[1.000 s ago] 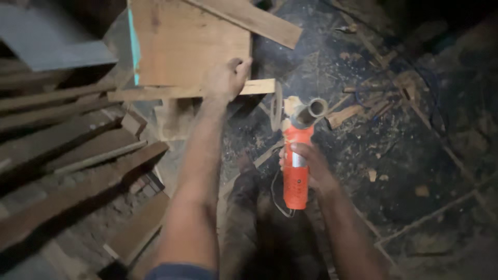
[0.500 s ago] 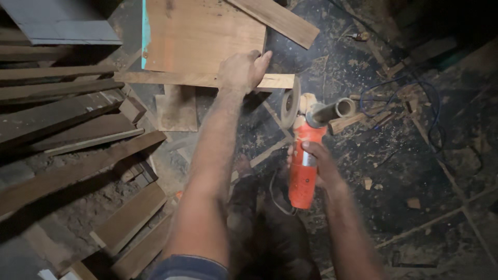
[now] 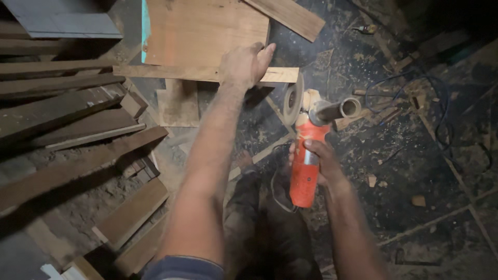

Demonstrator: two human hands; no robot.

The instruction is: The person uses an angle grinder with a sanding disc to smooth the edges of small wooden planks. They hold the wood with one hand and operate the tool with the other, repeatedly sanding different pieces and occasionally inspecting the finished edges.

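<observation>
Right hand (image 3: 317, 162) first, nearest to me: its fingers wrap tight around the orange body of the angle grinder (image 3: 303, 155), thumb on the near side, the tool pointing away from the wrist. Beyond the fingertips sits the grinder's disc (image 3: 293, 98), standing on edge, and off to the right of it a stubby side handle (image 3: 340, 110) sticks out. The disc stands just short of the end of the wooden strip (image 3: 171, 73), right beside it, and I cannot tell whether it touches.

Further out, the left hand (image 3: 244, 65) presses down on that strip, fingers together and stretched over its far edge, thumb hidden underneath. The strip runs leftward from the palm, its short free end poking out toward the disc. By my judgement nothing is cut or ground yet: the strip's end looks whole and square, no fresh notch visible, so the real work on it is still to come.

Behind the fingers of the left hand lies a plywood sheet (image 3: 205, 31), with a slanted plank (image 3: 290, 18) past it. Left of the arm, a heap of dark boards (image 3: 67, 114) crowds the floor. Right of the grinder, a blue cable (image 3: 415, 88) loops over the chip-strewn floor (image 3: 415, 171), offcuts lying near the disc's side.
</observation>
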